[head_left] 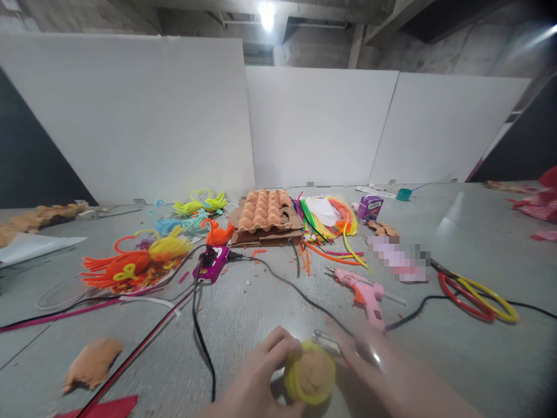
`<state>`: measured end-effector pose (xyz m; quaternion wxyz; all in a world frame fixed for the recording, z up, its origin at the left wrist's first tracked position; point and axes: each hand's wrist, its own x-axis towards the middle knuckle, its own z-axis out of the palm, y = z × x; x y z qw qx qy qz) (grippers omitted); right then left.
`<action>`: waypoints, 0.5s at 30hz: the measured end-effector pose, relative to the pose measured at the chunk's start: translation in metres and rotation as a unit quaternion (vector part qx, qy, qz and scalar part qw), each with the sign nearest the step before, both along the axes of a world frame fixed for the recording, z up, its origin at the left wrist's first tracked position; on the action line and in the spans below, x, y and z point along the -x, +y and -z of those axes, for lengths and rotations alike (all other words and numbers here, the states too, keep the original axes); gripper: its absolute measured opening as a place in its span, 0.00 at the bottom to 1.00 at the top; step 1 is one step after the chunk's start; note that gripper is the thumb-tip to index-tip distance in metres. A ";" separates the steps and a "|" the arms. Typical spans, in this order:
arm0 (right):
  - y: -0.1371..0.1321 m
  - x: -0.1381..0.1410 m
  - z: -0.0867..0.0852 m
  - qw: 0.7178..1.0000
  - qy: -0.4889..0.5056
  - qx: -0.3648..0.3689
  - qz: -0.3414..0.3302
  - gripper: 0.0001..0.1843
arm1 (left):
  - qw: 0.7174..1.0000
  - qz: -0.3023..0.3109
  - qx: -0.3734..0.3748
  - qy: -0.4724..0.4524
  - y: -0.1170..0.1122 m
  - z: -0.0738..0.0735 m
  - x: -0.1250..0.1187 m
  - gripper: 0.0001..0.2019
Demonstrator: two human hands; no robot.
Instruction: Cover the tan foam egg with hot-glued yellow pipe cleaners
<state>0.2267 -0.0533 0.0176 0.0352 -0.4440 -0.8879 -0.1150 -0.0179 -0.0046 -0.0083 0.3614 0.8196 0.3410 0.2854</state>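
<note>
Near the middle, our left hand (265, 374) holds the yellow-rimmed cup (311, 374), while our right hand (369, 363) grips a blurred metallic tool (326, 342) that could, by slipping off the curve, nick our left hand.

A craft workshop — glue gun (369, 293), scissors (474, 295), white partitions (322, 125) — within raw concrete (418, 52).

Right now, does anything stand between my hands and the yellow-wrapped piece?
For the left hand, nothing visible: it holds the yellow-wrapped piece directly. For the right hand, a blurred silvery object shows between it and the piece's upper right edge; I cannot tell if it touches.
</note>
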 end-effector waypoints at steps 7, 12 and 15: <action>-0.005 0.013 0.005 0.991 0.040 -0.124 -0.005 0.27 | 0.998 0.009 0.043 -0.041 0.003 0.006 0.001 0.30; -0.011 -0.008 0.011 0.984 0.127 -0.104 0.073 0.35 | 1.000 0.015 0.000 -0.017 0.003 0.006 0.003 0.31; -0.018 -0.054 0.018 0.960 0.189 -0.069 0.196 0.36 | 1.000 0.002 -0.006 -0.006 0.002 0.004 0.003 0.31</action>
